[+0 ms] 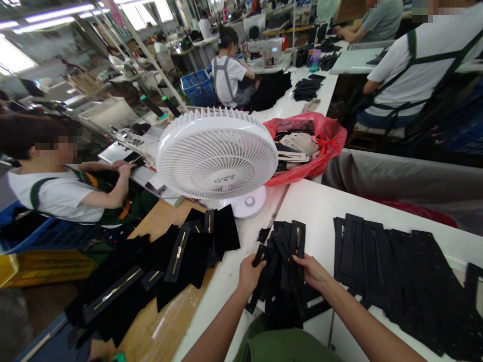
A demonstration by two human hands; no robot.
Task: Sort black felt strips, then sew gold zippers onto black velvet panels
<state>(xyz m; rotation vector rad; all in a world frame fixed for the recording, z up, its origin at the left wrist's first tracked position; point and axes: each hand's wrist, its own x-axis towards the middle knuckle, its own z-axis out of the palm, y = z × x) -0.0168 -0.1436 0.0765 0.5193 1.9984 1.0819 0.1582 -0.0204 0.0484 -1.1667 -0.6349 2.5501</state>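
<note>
Fingers (260, 266) of our left hand (247, 275) grip a black strip (261, 248); our right hand (316, 274) pinches a slotted strip (303, 241), both nearer us than the fan (217, 161). Snagging could drag overlapping pieces (281, 251) askew.

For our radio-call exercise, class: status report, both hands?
Left hand: gripping a black strip. Right hand: fingers on slotted black pieces. White fan: beyond the hands, not between them.
</note>
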